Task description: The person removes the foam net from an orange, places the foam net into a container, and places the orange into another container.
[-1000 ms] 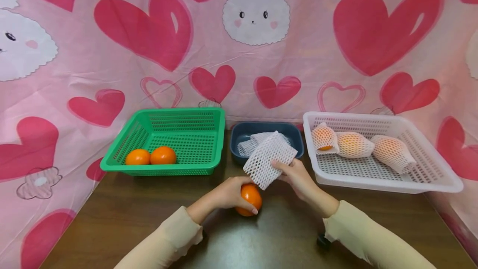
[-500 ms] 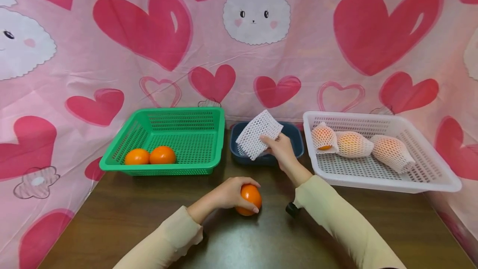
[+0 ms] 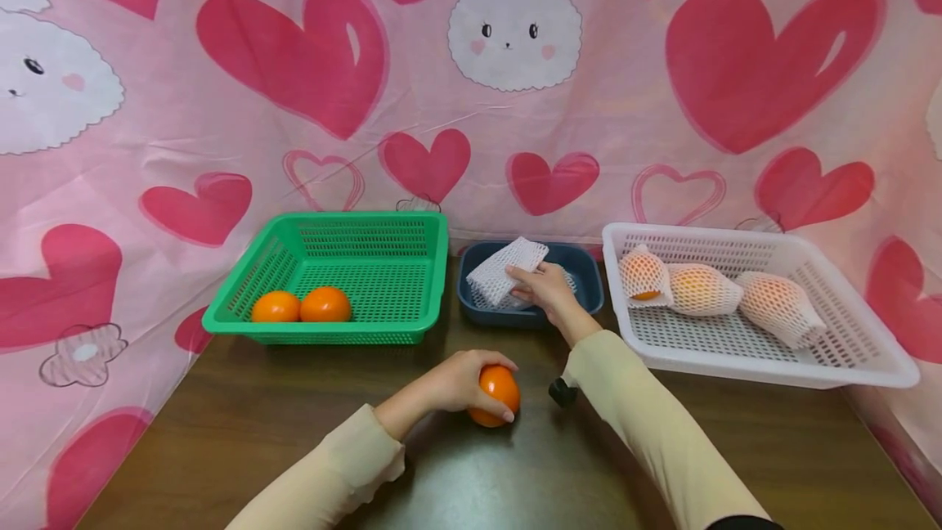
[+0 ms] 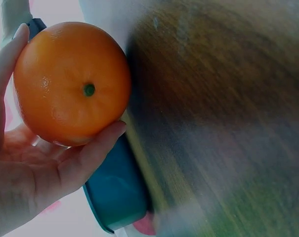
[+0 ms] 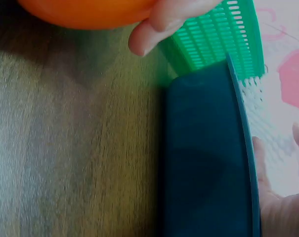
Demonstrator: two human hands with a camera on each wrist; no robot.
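Note:
My left hand (image 3: 456,381) grips an orange (image 3: 501,393) on the table in front of me, thumb and fingers curled round its sides. The left wrist view shows the green stem spot of that orange (image 4: 65,94) facing outward. Farther ahead, my right hand (image 3: 552,291) pinches a white foam net sleeve (image 3: 504,266), low over the dark blue tray (image 3: 508,318). More white netting lies beneath it inside the tray. In the right wrist view, part of the foam net sleeve (image 5: 274,143) shows behind the tray's wall (image 5: 203,153).
A green basket (image 3: 324,337) with two bare oranges (image 3: 325,304) stands at the left. On the right, a white basket (image 3: 743,373) holds three fruits in foam nets (image 3: 705,289). A pink cloth (image 3: 412,96) with hearts and rabbits hangs behind the brown table (image 3: 294,407).
My right hand has carried the foam net sleeve away from the orange, back and down to the blue tray. The left hand has kept its grip on the orange in place.

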